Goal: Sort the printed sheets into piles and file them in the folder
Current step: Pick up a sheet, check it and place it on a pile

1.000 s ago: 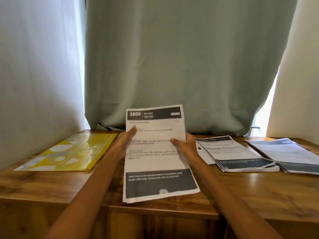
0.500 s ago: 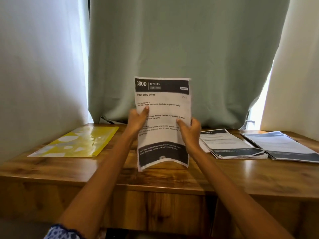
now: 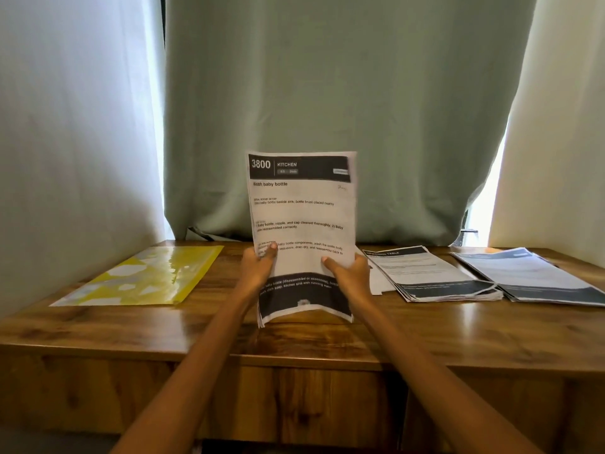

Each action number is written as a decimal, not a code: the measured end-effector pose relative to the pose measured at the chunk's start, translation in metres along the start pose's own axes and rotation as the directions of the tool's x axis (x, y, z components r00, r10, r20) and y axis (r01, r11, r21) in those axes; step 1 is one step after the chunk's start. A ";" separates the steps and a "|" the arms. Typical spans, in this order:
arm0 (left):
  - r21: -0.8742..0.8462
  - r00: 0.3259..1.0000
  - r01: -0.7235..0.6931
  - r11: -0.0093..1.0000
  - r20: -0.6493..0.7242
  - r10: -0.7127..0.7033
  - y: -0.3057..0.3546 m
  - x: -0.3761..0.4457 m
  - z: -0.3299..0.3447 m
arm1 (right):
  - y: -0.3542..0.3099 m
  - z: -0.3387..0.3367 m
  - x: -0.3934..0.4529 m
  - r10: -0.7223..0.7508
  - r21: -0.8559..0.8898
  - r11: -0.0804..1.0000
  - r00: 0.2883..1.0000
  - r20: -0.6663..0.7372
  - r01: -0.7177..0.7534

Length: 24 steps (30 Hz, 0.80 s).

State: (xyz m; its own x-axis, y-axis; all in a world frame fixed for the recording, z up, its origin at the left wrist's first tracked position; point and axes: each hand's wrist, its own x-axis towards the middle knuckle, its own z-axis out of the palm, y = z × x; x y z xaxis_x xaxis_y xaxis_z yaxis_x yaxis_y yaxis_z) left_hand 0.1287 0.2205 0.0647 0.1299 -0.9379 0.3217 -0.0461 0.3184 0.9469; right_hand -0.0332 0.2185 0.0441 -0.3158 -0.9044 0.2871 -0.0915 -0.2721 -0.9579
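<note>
A stack of printed sheets (image 3: 302,211) headed "3800 KITCHEN" stands upright over the middle of the wooden table (image 3: 294,342), its bottom edge at the tabletop. My left hand (image 3: 258,268) grips its left side with the thumb on the front. My right hand (image 3: 348,273) grips its right side the same way. A yellow patterned folder (image 3: 147,276) lies flat at the left. Two piles of printed sheets lie at the right: a nearer pile (image 3: 429,273) and a far-right pile (image 3: 527,276).
A loose white sheet (image 3: 379,283) pokes out from under the nearer pile. Green and white curtains (image 3: 327,109) hang right behind the table. The table's front edge (image 3: 294,358) runs just below my forearms.
Both hands have tilted the held stack up from a slanted lie to upright, with its bottom edge lowered to the tabletop. The piles and the folder have not moved.
</note>
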 end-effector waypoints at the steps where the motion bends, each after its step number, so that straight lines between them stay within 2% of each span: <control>1: 0.005 1.000 0.020 1.000 -0.005 -0.020 -0.010 0.000 -0.001 | 0.007 -0.001 -0.002 0.045 0.001 0.999 0.999 0.007 -0.045; 3: 0.003 0.999 0.048 0.999 -0.026 -0.048 -0.021 0.005 0.000 | 0.013 -0.004 -0.001 0.087 -0.009 0.996 0.996 0.016 -0.086; 5: -0.053 0.990 0.097 0.994 -0.096 -0.101 -0.023 0.015 0.002 | 0.013 -0.006 0.004 0.035 -0.046 0.998 0.999 -0.020 -0.036; 7: -0.221 0.959 0.168 0.961 -0.189 -0.211 -0.023 0.026 0.004 | 0.012 -0.008 0.011 -0.042 -0.070 0.997 0.990 -0.134 0.033; 9: -0.414 0.916 0.228 0.881 -0.216 -0.338 -0.024 0.031 0.010 | 0.013 -0.007 0.017 0.001 0.050 0.999 0.977 -0.214 0.010; 10: -0.480 0.898 0.241 0.844 -0.219 -0.381 -0.025 0.029 0.015 | 0.014 -0.004 0.019 0.085 0.157 0.986 0.977 -0.195 -0.054; 12: -0.537 0.881 0.238 0.810 -0.233 -0.413 -0.026 0.018 0.032 | 0.016 0.007 0.018 0.246 0.344 0.912 0.969 -0.031 -0.221; 14: -0.533 0.872 0.237 0.812 -0.252 -0.420 -0.034 0.005 0.050 | 0.023 0.018 0.017 0.286 0.416 0.859 0.954 0.093 -0.298; 19: -0.552 0.902 0.237 0.799 -0.182 -0.392 -0.048 -0.002 0.053 | 0.027 0.007 0.028 0.196 0.386 0.906 0.981 -0.013 -0.176; 24: -0.565 0.888 0.152 0.811 -0.283 -0.364 -0.052 0.046 -0.022 | 0.020 -0.045 0.040 0.086 0.183 0.979 0.996 0.038 -0.091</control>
State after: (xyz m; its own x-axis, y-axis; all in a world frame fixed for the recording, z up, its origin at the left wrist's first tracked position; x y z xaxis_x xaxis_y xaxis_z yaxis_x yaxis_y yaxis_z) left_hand 0.1590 0.1642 0.0306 0.4123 -0.9092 -0.0582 0.5422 0.1935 0.8177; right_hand -0.0898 0.1917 0.0359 -0.2866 -0.9361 0.2039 0.1120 -0.2441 -0.9633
